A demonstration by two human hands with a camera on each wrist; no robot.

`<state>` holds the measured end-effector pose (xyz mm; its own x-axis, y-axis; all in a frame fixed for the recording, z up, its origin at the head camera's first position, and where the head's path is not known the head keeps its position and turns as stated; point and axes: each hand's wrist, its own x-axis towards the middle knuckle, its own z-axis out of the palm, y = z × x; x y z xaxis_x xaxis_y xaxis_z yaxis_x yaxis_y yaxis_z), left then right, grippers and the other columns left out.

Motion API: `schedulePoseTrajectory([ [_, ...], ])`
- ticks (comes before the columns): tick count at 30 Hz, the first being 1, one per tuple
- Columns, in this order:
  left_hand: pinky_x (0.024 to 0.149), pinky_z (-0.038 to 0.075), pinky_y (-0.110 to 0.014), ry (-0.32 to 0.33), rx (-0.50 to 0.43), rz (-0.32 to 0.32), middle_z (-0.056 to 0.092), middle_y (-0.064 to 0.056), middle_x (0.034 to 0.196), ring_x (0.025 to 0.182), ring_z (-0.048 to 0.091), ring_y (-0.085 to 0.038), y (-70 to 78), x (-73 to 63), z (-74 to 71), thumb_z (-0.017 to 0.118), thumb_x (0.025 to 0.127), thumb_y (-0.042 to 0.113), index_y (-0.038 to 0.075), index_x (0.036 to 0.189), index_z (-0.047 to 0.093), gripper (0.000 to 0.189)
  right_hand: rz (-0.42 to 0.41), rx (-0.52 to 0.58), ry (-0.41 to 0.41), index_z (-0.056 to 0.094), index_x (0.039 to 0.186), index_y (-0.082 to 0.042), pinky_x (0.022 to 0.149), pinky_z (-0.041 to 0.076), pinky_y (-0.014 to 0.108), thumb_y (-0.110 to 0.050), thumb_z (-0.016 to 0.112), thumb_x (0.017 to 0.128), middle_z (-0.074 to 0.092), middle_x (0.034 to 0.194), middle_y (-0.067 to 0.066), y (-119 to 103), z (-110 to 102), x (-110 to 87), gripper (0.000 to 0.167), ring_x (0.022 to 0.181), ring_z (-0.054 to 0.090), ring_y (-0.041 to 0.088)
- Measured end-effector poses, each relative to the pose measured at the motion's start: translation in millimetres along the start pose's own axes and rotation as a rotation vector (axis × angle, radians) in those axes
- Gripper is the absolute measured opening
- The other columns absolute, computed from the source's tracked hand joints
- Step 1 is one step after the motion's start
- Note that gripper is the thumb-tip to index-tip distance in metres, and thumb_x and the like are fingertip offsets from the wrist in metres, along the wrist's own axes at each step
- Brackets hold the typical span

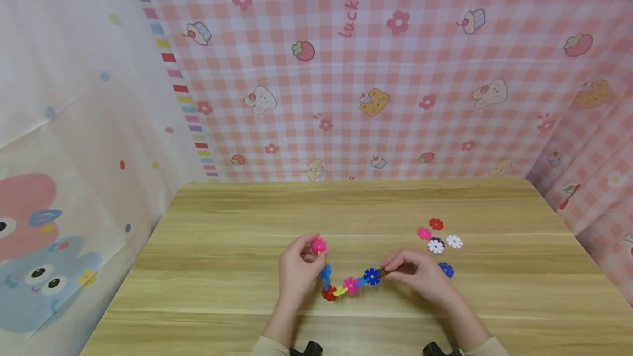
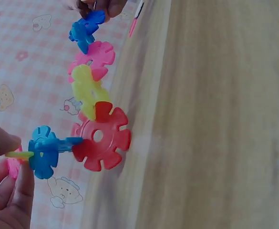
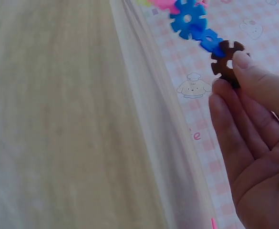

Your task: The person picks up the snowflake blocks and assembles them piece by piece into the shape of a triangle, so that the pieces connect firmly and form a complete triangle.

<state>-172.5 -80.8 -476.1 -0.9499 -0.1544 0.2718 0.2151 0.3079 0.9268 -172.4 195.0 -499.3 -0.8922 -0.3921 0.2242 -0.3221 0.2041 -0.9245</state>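
Note:
A chain of interlocking plastic snowflake discs hangs between both hands, sagging in the middle. My left hand (image 1: 298, 267) pinches its left end, where a pink disc (image 1: 319, 245) and the edge of a yellow disc (image 2: 19, 154) show at the fingers. From there run light blue discs (image 2: 43, 152), a red disc (image 2: 106, 138) at the low point, a yellow disc (image 2: 89, 90), a pink disc (image 1: 351, 285) and blue discs (image 1: 372, 276). Between thumb and fingertips, my right hand (image 1: 420, 273) pinches the brown disc (image 3: 223, 64) at the right end.
Right of the chain, loose discs lie on the wooden table (image 1: 222, 224): a red disc (image 1: 436, 224), a pink disc (image 1: 423, 233), white discs (image 1: 454, 242), one overlapping a dark disc, and a blue disc (image 1: 447, 270) beside my right wrist. A checked curtain (image 1: 326, 81) hangs behind.

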Motion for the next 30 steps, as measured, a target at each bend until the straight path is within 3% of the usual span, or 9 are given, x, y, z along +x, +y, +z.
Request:
schedulePoseTrajectory([
  [9,0.063,0.054,-0.022,0.013,0.052,0.001,0.066,-0.006,0.086,0.07,0.061,-0.015,0.9,0.2,2.0,0.078,0.074,-0.007,-0.003,0.107,0.072,0.034,0.065,-0.073,-0.083,0.072,0.096,-0.014,0.088,0.053,0.028,-0.012,0.077,0.084,0.071,0.106,0.003,1.4,-2.0,0.3,0.013,0.099,0.066,0.015],
  [15,0.064,0.055,-0.022,0.028,0.042,-0.005,0.065,-0.007,0.088,0.072,0.061,-0.016,0.3,-0.2,1.8,0.079,0.074,-0.007,-0.003,0.106,0.072,0.034,0.05,-0.112,-0.073,0.072,0.102,-0.01,0.087,0.052,0.026,-0.012,0.075,0.087,0.071,0.108,0.007,3.2,-14.9,-2.2,0.015,0.099,0.065,0.015],
  [20,0.065,0.055,-0.022,0.024,0.038,-0.017,0.065,-0.007,0.088,0.073,0.061,-0.017,-1.1,0.4,0.8,0.079,0.074,-0.007,-0.004,0.107,0.072,0.034,0.056,-0.133,0.03,0.069,0.105,0.0,0.081,0.053,0.024,-0.007,0.073,0.088,0.07,0.104,0.014,3.7,-34.5,-5.7,0.019,0.091,0.065,0.012],
  [25,0.065,0.054,-0.022,0.023,0.035,-0.011,0.066,-0.006,0.087,0.073,0.061,-0.017,0.7,0.2,0.0,0.079,0.075,-0.005,-0.003,0.106,0.073,0.031,0.195,-0.277,0.226,0.07,0.108,-0.001,0.079,0.051,0.021,-0.013,0.072,0.091,0.07,0.105,0.012,4.3,-58.0,-10.4,0.02,0.089,0.062,0.006],
  [30,0.067,0.053,-0.021,0.014,0.01,-0.01,0.067,-0.006,0.088,0.075,0.061,-0.017,-0.4,0.9,-1.4,0.078,0.078,-0.003,-0.002,0.104,0.073,0.026,0.271,-0.363,0.322,0.069,0.109,-0.002,0.077,0.049,0.02,-0.02,0.071,0.093,0.07,0.104,0.012,10.9,-76.5,-13.0,0.024,0.088,0.061,0.006],
])
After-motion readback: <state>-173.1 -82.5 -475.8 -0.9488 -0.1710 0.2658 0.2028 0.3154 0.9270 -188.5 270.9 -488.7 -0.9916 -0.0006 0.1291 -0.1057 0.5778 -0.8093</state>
